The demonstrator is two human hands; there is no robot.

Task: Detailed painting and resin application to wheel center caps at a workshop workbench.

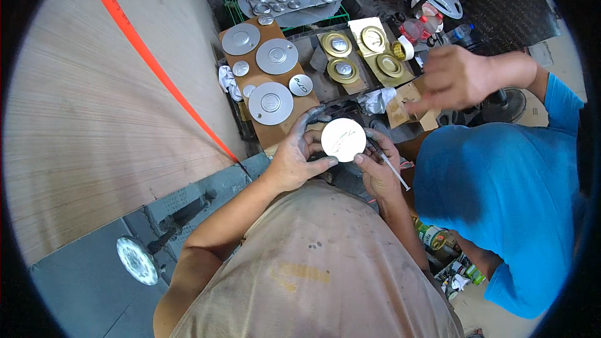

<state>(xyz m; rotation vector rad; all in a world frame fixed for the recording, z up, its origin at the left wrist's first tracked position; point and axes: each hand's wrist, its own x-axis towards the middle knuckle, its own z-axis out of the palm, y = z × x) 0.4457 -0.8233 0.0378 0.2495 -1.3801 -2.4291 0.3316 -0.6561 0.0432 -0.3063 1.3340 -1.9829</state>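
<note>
Between both hands is a round, pale, shiny disc (344,131) with dark script-like lines on its face. The fingers and thumb of my left hand (293,158) grip its left edge; the fingertips are smudged dark. On the other side, my right hand (380,174) pinches the disc's lower right edge with the thumb. A thin syringe (394,170) with a pale plunger is also held in that hand, slanting down to the right. Just beyond my left hand, silver discs (270,103) lie on a brown board (266,136), beside a smaller lettered disc (301,85).
At my right, a co-worker in a blue shirt (501,200) stretches a blurred hand (457,78) over the bench. Gold-coloured round parts (343,70) rest on cardboard near crumpled white paper (377,101). Farther back, metal caps sit on a grey plate (300,1). An orange strap (147,56) hangs left.
</note>
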